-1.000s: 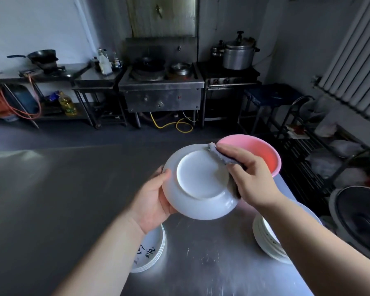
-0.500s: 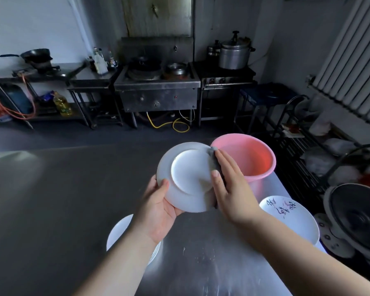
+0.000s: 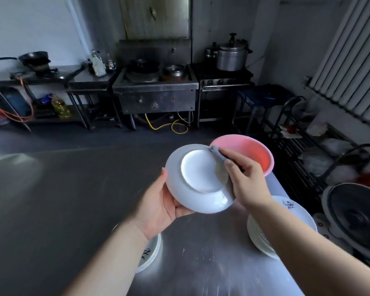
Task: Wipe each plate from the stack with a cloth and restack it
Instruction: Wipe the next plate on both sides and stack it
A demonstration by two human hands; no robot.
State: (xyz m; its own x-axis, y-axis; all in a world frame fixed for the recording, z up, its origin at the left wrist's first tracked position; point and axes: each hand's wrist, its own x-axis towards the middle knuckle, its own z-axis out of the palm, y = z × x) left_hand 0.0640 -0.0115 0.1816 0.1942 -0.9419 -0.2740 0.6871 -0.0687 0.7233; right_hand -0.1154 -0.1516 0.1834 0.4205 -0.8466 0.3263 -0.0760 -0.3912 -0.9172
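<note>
My left hand [image 3: 160, 202] grips a white plate [image 3: 198, 178] by its lower left rim, underside turned toward me, above the steel table [image 3: 51, 199]. My right hand [image 3: 247, 180] presses a grey cloth [image 3: 219, 158] against the plate's right edge, fingers curled over the cloth. A stack of white plates with black writing [image 3: 286, 214] stands at the table's right edge, partly hidden by my right forearm. Another small stack of plates [image 3: 151, 251] lies under my left forearm.
A pink basin [image 3: 254, 150] stands on the table just behind the held plate. Beyond the table are a stove [image 3: 155, 90], side tables with pans, and a large pot [image 3: 232, 55]. A wire rack [image 3: 303, 146] and a dark round fan [image 3: 357, 216] are to the right.
The plate has tilted and shifted slightly between my hands. My right hand with the cloth slid along the plate's right edge. The view dipped a little, showing both stacks.
</note>
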